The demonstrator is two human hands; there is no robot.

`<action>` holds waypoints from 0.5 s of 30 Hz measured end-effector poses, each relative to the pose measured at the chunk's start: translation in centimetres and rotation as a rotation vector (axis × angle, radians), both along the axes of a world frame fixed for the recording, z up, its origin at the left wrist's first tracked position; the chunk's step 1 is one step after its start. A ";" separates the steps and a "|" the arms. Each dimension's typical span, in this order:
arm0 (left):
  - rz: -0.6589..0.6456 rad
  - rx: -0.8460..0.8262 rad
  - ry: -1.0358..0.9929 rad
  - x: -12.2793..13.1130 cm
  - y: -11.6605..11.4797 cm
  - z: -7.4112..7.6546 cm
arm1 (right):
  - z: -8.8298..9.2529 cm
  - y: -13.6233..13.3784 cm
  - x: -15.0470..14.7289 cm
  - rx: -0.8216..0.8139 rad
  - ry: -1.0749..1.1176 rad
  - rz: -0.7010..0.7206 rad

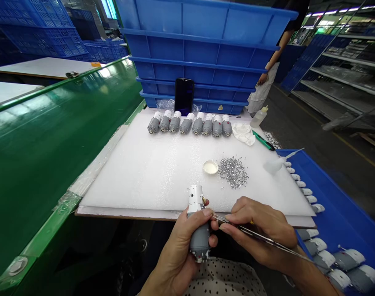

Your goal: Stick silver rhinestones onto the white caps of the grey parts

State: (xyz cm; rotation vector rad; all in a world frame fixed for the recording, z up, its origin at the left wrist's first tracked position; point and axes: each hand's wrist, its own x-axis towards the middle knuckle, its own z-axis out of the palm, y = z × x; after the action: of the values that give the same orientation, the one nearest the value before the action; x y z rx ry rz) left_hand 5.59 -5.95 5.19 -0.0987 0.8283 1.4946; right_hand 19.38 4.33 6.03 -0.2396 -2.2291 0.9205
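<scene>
A grey-and-white cylindrical model (200,236), its white end up, is wrapped in the fingers of my left hand (182,242). My right hand (264,226) pinches a pair of thin metal tweezers (258,235). The tweezers' tips reach the model's side, close to my left thumb; what lies between them is too small to make out. Beyond my hands, a pile of tiny silver pieces (233,172) lies on the white foam sheet (138,176). Beside the pile sits a small round dish (210,167) with a pale content.
Several similar models (198,124) line the back, before a phone (184,96) and stacked blue crates (199,45). At right are crumpled tissue (243,133), a green-and-black pen-like tool (263,140), bottles (259,117) and a blue bin (350,213) of models. A person's arm (273,57) shows behind.
</scene>
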 end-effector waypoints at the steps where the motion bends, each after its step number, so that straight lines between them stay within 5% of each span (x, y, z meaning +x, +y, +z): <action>1: 0.006 -0.001 -0.005 0.0 0.1 0.0 | 0.0 0.0 0.0 0.000 0.000 -0.002; 15: 0.039 -0.028 0.004 0.1 0.1 -0.1 | 0.2 -0.2 -0.5 0.013 0.010 -0.046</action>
State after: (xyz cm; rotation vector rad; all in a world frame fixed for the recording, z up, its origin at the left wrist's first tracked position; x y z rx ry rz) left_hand 5.73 -5.82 5.10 -0.1333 0.8550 1.5209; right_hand 18.83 4.17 6.18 -0.2787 -2.2106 0.8806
